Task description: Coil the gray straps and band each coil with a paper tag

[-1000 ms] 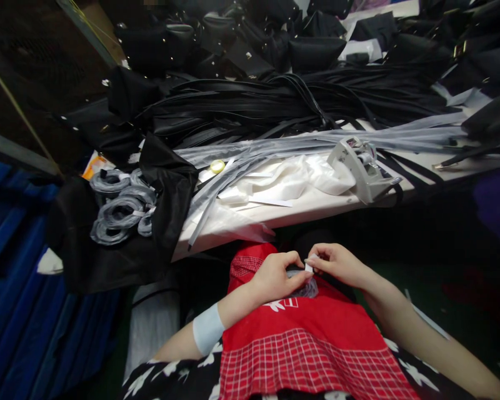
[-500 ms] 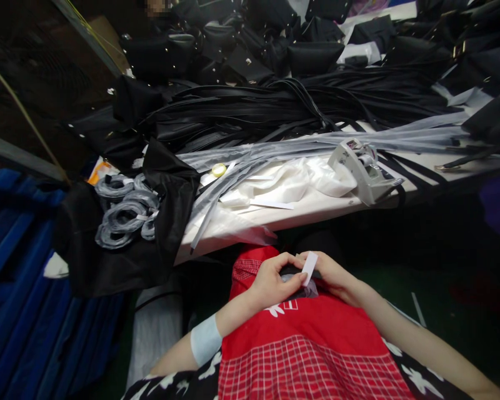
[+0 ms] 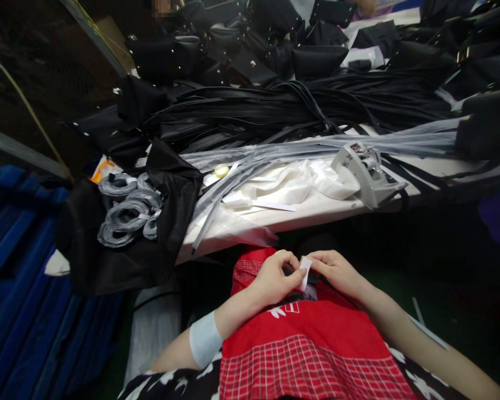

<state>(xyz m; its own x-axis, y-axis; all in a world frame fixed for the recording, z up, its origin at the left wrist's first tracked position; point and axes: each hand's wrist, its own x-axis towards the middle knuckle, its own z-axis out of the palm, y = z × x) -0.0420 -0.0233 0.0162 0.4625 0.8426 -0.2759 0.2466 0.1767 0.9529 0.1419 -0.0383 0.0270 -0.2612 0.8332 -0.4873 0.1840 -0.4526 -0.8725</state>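
Note:
Both hands meet above my lap, over a red apron [image 3: 312, 328]. My left hand [image 3: 275, 278] is closed, its thumb and forefinger pinching a short white strip [image 3: 305, 273], perhaps paper or tape. From the other side, my right hand [image 3: 337, 271] is closed at the strip's upper end with thumb and fingertips. Just below the strip shows a bit of greyish clear plastic [image 3: 310, 291]; the rest of that thing is hidden by my hands and the apron. A thin pale strip [image 3: 428, 332] lies along my right forearm.
Plastic-wrapped coils [image 3: 125, 216] with white bands lie on black cloth [image 3: 179, 194] at the left. The white table [image 3: 233, 233] bears a tape dispenser [image 3: 364, 175], long plastic-sleeved strips [image 3: 270, 150], black straps [image 3: 241, 111] and black bags [image 3: 316, 60]. A person's hand [image 3: 365, 8] shows far back.
My right hand has shifted slightly right and its fingers now pinch at the white strip's upper end. The strip has turned more upright, and the dark thing behind it is less visible.

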